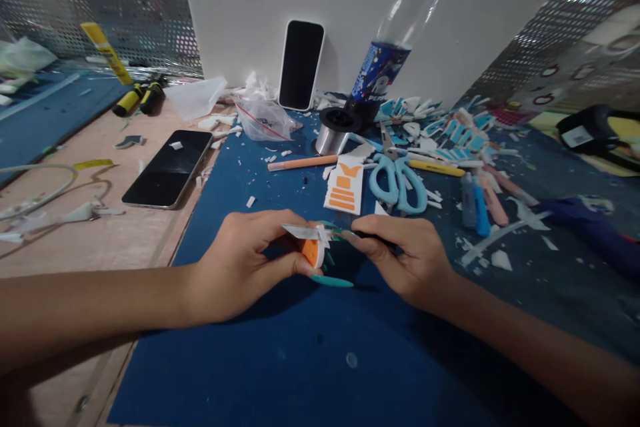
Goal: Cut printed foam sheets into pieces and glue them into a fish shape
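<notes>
My left hand (pixel 255 260) is closed, pinching a small orange and white piece (pixel 313 252) between thumb and fingers over the blue mat (pixel 240 373). A thin pale strip (pixel 300 232) sticks out across the top of that piece. A long teal nail-like point (pixel 333 281) extends from the left thumb tip. My right hand (pixel 407 253) is closed round a slim dark tool (pixel 375 238), whose tip meets or nearly meets the piece's right side. Fingers cover most of the tool, so its kind is unclear.
Beyond my hands lie blue-handled scissors (pixel 397 180), a card with orange shapes (pixel 345 188), a wire spool (pixel 335 131) and a Pepsi bottle (pixel 383 60). One phone (pixel 301 63) leans upright; another phone (pixel 170 170) lies left. White scraps (pixel 501 260) are scattered about.
</notes>
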Tool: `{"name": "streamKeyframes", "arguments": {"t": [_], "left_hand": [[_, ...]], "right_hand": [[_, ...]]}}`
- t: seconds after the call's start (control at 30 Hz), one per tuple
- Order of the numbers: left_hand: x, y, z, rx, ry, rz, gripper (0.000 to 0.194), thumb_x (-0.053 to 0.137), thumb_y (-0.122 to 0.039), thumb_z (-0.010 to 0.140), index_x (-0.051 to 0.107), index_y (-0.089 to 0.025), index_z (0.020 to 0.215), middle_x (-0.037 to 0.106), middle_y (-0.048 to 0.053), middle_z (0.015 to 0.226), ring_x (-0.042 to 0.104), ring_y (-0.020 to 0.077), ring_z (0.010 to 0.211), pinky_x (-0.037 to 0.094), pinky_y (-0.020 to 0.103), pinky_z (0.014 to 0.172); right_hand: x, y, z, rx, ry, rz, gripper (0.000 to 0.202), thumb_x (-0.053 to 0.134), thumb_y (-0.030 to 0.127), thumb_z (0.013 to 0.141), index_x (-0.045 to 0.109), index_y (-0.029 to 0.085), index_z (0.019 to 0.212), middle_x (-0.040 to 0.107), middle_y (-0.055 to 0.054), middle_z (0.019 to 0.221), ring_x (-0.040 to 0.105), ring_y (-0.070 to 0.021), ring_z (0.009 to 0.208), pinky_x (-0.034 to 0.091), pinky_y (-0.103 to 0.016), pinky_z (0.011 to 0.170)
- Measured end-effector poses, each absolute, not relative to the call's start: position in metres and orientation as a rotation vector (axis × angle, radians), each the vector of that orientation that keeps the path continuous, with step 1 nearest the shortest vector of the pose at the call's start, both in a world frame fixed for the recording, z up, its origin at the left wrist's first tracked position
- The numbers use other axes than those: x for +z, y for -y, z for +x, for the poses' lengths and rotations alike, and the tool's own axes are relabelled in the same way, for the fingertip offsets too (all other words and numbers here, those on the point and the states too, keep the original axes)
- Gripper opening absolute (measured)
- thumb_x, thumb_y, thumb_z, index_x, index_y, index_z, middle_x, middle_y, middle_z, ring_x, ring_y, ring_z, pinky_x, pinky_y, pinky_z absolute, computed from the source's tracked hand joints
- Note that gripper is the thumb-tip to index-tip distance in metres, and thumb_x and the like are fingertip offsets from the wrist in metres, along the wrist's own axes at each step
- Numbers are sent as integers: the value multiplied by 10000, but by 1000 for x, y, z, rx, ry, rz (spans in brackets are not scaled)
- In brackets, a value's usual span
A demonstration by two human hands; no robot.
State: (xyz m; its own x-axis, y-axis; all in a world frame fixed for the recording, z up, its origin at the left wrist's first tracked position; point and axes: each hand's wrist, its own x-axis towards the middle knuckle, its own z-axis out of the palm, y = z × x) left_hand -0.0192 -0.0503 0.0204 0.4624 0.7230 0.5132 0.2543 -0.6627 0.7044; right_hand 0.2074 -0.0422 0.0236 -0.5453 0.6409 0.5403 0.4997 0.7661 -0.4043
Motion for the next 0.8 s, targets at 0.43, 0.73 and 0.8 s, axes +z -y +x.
{"name": "streamKeyframes", "arguments": {"t": [0.43, 0.73, 0.8], "left_hand": [[19, 49, -19, 1087, -845, 2237, 174, 653, -188, 843, 641, -160, 1014, 738, 4, 883, 693, 89, 758, 510, 123, 676], [18, 49, -21, 1080, -860, 2158, 100, 632, -217, 858, 632, -154, 935, 727, 13, 848, 685, 107, 739, 516, 144, 676], [17, 49, -20, 1072, -858, 2187, 92, 617, -206, 866, 629, -163, 948, 725, 10, 845, 686, 107, 739, 518, 150, 670]], "right_hand": [[27, 42, 209, 301, 2272, -862, 149, 491, 150, 880, 565, 176, 753, 507, 44, 541, 421, -55, 419, 325, -170, 421], [25, 43, 210, 312, 2249, -898, 140, 496, 174, 883, 574, 183, 767, 525, 40, 553, 428, -62, 427, 321, -182, 425], [24, 42, 210, 328, 2246, -895, 138, 501, 183, 887, 576, 186, 771, 525, 42, 557, 425, -62, 428, 323, -183, 428]]}}
